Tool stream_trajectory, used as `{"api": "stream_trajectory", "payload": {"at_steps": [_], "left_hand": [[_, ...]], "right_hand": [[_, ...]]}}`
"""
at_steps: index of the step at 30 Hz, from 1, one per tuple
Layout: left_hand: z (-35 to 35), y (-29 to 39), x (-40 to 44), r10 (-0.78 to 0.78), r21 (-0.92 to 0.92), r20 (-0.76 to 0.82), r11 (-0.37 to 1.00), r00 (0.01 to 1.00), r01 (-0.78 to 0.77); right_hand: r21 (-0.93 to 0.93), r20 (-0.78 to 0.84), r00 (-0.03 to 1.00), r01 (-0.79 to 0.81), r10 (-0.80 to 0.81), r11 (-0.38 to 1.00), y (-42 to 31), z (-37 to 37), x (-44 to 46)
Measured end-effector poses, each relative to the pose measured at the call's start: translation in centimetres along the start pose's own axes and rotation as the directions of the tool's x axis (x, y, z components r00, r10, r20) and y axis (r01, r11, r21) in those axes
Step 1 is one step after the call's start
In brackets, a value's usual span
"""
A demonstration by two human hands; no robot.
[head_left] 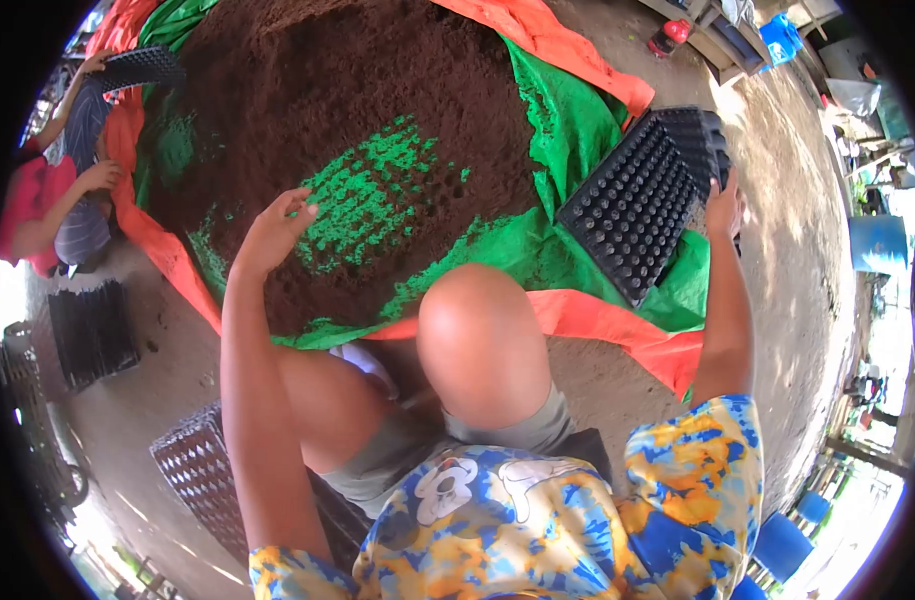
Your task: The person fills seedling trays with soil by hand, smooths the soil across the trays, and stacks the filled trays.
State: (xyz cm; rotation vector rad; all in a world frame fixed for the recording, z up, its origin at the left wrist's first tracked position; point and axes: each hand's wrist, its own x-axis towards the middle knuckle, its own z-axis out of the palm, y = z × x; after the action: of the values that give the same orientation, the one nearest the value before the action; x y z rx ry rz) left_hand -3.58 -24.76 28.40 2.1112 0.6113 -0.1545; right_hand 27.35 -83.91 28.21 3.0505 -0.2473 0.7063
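Observation:
Dark brown soil [348, 80] lies heaped on a green tarp [538, 100] with orange edges. My left hand [276, 232] hovers at the near left of the heap, fingers loosely bent and apart, with nothing in it. Just beyond its fingertips, green tarp shows through a scraped patch of soil. At the right my right hand [723, 208] is closed on the edge of a black seedling tray [690, 145], which is tilted and slightly blurred. Under it lies another seedling tray [628, 215], cell bottoms up, on the tarp's right edge.
At the far left a co-worker in a red top [38, 205] holds a dark tray [143, 68] over the heap. Stacked trays stand on the ground at left [93, 335] and beside my left leg [203, 460]. A red container [669, 38] sits at the back right.

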Motion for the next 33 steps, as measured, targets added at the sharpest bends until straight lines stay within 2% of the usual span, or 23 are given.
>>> {"api": "stream_trajectory", "payload": {"at_steps": [1,4,5,8,9,12,13,16,17,18,20,22,25,28,31,33], "left_hand": [[0.0,-0.1,-0.1,0.01,-0.001,0.002,1.0,1.0,-0.01],[-0.1,0.3,-0.6,0.036,-0.019,-0.005,0.999,0.999,-0.036],[-0.2,0.4,-0.8,0.046,-0.026,-0.008,0.999,0.999,-0.046],[-0.4,0.4,-0.9,0.011,-0.029,-0.009,1.0,1.0,-0.011],[-0.4,0.3,-1.0,0.015,-0.034,-0.017,0.999,1.0,-0.016],[-0.5,0.3,-1.3,0.021,-0.025,-0.014,0.999,1.0,-0.022],[-0.5,0.4,-1.2,0.026,-0.022,-0.019,0.999,0.999,-0.026],[0.2,0.1,-1.1,0.046,-0.02,-0.026,0.999,0.999,-0.046],[0.1,0.0,-0.9,0.052,-0.012,-0.035,0.999,0.998,-0.053],[-0.1,0.2,-1.0,0.072,-0.015,-0.026,0.997,0.997,-0.073],[-0.2,1.0,-1.2,0.094,-0.007,-0.009,0.996,0.996,-0.094],[-0.4,1.3,-1.2,0.079,-0.036,-0.026,0.996,0.997,-0.08],[-0.4,1.1,-1.1,0.061,-0.042,-0.025,0.997,0.998,-0.062],[-0.5,1.4,-1.2,0.059,-0.034,-0.029,0.998,0.998,-0.06],[-0.7,0.8,-1.4,0.086,-0.049,-0.046,0.995,0.995,-0.089],[-1.1,1.4,-2.3,0.087,-0.041,-0.06,0.995,0.994,-0.09]], "right_hand": [[0.058,0.069,0.993,-0.096,0.092,0.994,0.1,-0.2,0.9],[0.178,-0.167,0.919,-0.328,0.357,0.928,-3.0,-4.7,0.2],[0.068,-0.097,0.961,-0.252,0.258,0.965,-1.7,-3.1,0.4],[0.213,-0.047,0.982,-0.171,0.185,0.962,0.1,-0.4,1.6],[0.302,-0.081,0.917,-0.35,0.39,0.887,-0.6,-1.3,1.7],[0.523,-0.141,0.963,-0.124,0.229,0.843,1.1,1.6,2.3],[0.573,-0.091,0.947,-0.204,0.308,0.794,1.1,1.4,2.4],[0.513,-0.134,0.939,-0.207,0.316,0.833,-1.1,-2.0,2.2],[0.336,-0.044,0.936,-0.315,0.349,0.888,-3.9,-6.2,1.2],[0.368,-0.281,0.939,-0.088,0.201,0.926,-1.6,-3.4,3.0],[0.359,-0.244,0.957,-0.062,0.158,0.931,-5.0,-8.1,2.0],[0.306,-0.328,0.94,0.013,0.093,0.952,-8.9,-12.5,0.3],[0.464,-0.47,0.871,0.383,-0.144,0.799,-11.2,-15.1,0.4],[0.706,-0.436,0.862,0.506,-0.259,0.495,-15.2,-17.4,-1.0],[0.831,-0.312,0.89,0.425,-0.332,0.36,-19.3,-19.9,-3.8],[0.944,-0.129,0.936,0.217,-0.327,0.247,-21.4,-20.9,-4.7]]}}
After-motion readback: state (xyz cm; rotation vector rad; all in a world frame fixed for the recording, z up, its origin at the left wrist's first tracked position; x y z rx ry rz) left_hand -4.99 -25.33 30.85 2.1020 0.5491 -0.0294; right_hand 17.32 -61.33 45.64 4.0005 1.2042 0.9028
